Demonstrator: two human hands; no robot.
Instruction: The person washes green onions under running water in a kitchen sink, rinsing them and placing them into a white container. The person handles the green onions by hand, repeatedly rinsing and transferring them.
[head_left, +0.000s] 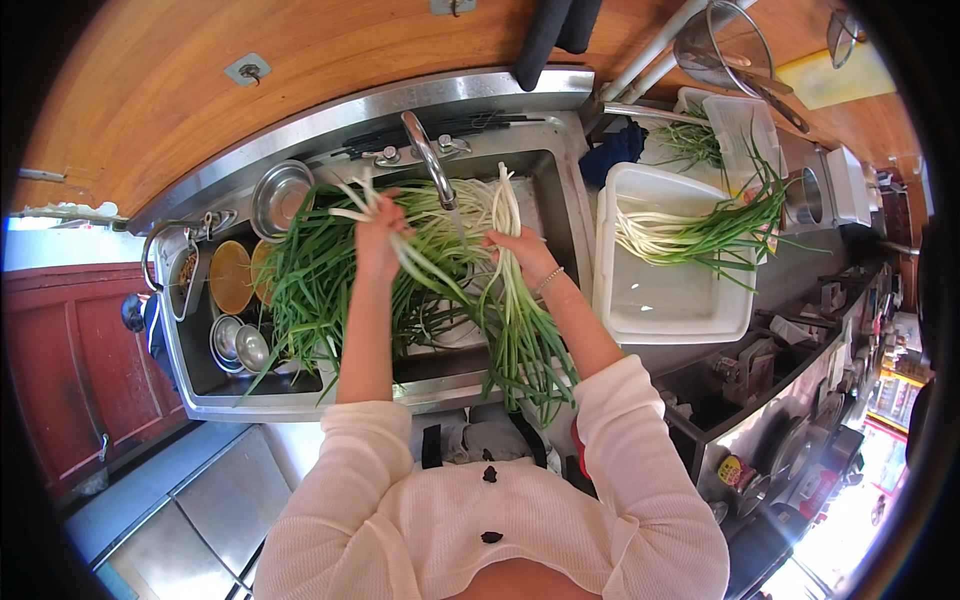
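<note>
My left hand (381, 234) grips a few green onions near their white ends, above the sink's left part. My right hand (523, 251) holds a bundle of green onions (509, 217) by the white stalks; its green leaves hang over the sink's front edge. A large pile of green onions (322, 270) lies across the divider of the stainless steel sink (566, 180). Water runs from the faucet (431, 154) between my hands. At the right, more green onions (675, 232) lie in a white plastic tub (675, 322), their leaves over its far right side.
Metal bowls (251, 347) and yellowish round dishes (231, 277) sit in the left basin. A steel bowl (279, 196) rests behind it. Strainers (724, 49) hang at the upper right. A clear plastic container (746, 139) stands behind the tub. A person (137, 313) is partly visible beyond the sink's left end.
</note>
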